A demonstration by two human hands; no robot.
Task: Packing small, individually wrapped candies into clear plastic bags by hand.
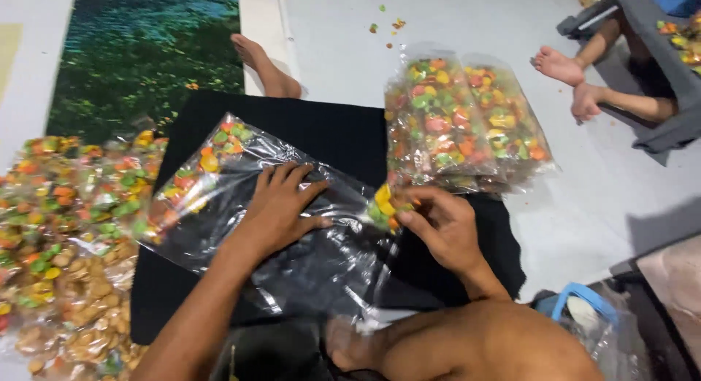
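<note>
Head view: left hand (281,206) flat, fingers spread, pressing a clear plastic bag (241,206) at frame centre on a black mat (336,133). Right hand (445,224) fingers pinched on coloured snack pieces (383,206) at the bag's mouth. Filled bags (460,125) upper right; loose snacks (58,228) left.

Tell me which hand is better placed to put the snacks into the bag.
Right hand: it pinches the snacks at the bag mouth. Left hand lies flat on it.

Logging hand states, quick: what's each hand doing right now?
Left hand: open, flat on the clear plastic bag.
Right hand: closed, pinching colourful snack pieces at the bag's mouth.
</note>
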